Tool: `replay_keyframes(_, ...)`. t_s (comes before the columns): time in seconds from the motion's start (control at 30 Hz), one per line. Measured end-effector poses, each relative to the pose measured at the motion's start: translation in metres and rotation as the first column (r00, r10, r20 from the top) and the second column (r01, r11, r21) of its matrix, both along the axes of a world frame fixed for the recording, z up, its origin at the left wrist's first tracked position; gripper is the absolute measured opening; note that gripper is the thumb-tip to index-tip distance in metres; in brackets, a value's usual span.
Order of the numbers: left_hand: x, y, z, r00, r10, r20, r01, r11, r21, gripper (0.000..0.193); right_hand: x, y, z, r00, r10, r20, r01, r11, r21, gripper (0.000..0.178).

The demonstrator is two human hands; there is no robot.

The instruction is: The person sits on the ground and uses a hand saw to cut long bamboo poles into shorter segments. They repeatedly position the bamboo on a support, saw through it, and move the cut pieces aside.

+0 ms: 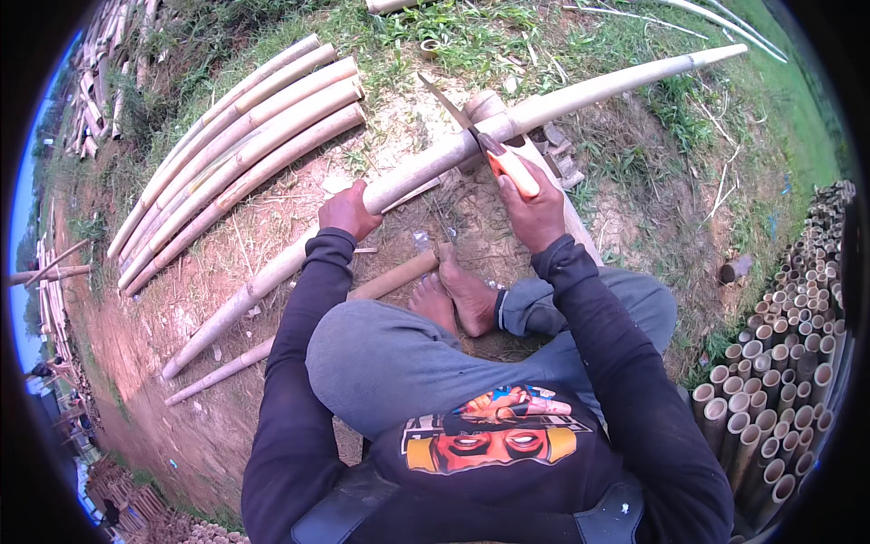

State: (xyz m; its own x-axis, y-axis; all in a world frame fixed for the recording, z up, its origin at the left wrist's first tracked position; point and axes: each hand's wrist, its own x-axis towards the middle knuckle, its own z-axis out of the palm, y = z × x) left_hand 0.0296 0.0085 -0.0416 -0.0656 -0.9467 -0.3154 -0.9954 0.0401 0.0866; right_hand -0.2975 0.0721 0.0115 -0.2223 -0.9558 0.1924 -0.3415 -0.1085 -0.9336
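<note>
A long pale bamboo pole [426,165] slants from the lower left up to the far right in front of me. My left hand [348,214] is closed around it left of the middle. In my right hand [535,208] is the orange-and-pale handle of a hand saw [513,172]. Its dark blade lies across the pole, with the tip pointing up and left beyond it. How deep the blade sits in the bamboo I cannot tell. Under the pole, close to the blade, stands a short thick wooden piece [485,104].
Several cut bamboo poles [240,150] lie side by side at the far left. A thinner pole [394,275] rests on the dirt by my bare feet [467,295]. Stacked bamboo tubes [770,399] fill the right edge. Small offcuts [560,154] lie beyond my right hand.
</note>
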Motion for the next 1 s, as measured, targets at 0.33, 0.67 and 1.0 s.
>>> replay_keyframes(0.33, -0.002, -0.001, 0.004, 1.0, -0.001, -0.009, 0.001, 1.0, -0.01, 0.054, -0.066, 0.182, 0.021, 0.999, 0.035, 0.002, -0.035, 0.997, 0.072, 0.047)
replay_keyframes(0.67, -0.008, 0.0, 0.017, 0.999, 0.023, 0.037, -0.023, 1.0, 0.001, 0.054, -0.014, 0.007, -0.023, 0.996, 0.048, 0.077, -0.046, 0.999, -0.029, 0.044)
replay_keyframes(1.0, -0.002, 0.0, 0.005, 1.0, 0.012, -0.011, -0.011, 1.0, 0.011, 0.053, -0.034, 0.06, -0.016, 0.999, 0.012, 0.048, -0.013, 1.0, 0.026, 0.042)
